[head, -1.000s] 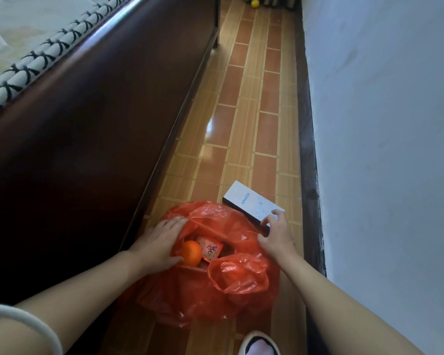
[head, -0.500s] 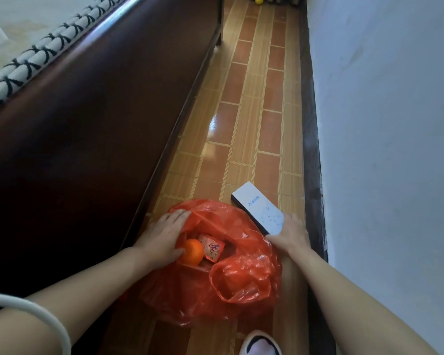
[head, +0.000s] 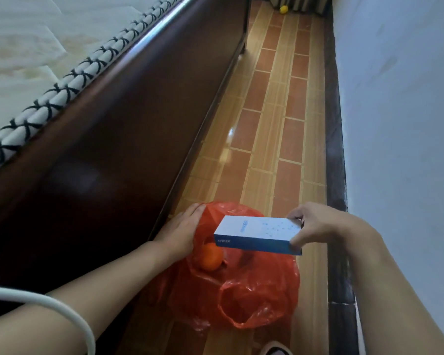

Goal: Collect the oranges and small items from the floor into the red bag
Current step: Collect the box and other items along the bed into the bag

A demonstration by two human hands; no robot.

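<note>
The red plastic bag (head: 244,290) lies open on the tiled floor beside the bed frame. An orange (head: 210,256) shows inside it. My left hand (head: 181,230) rests flat on the bag's left rim with fingers straight. My right hand (head: 315,226) pinches the right end of a white and blue box (head: 256,233) and holds it level above the bag's mouth. The box hides part of the bag's inside. A small yellow fruit (head: 283,9) lies far down the floor.
A dark wooden bed frame (head: 108,149) with a mattress (head: 23,52) runs along the left. A pale wall (head: 400,111) with a dark skirting closes the right. Between them is a narrow strip of tiled floor (head: 274,119). A shoe tip (head: 276,349) shows at the bottom edge.
My right hand has picked the box up from the floor beside the bag and brought it left over the bag's opening. My left hand has stayed on the rim.
</note>
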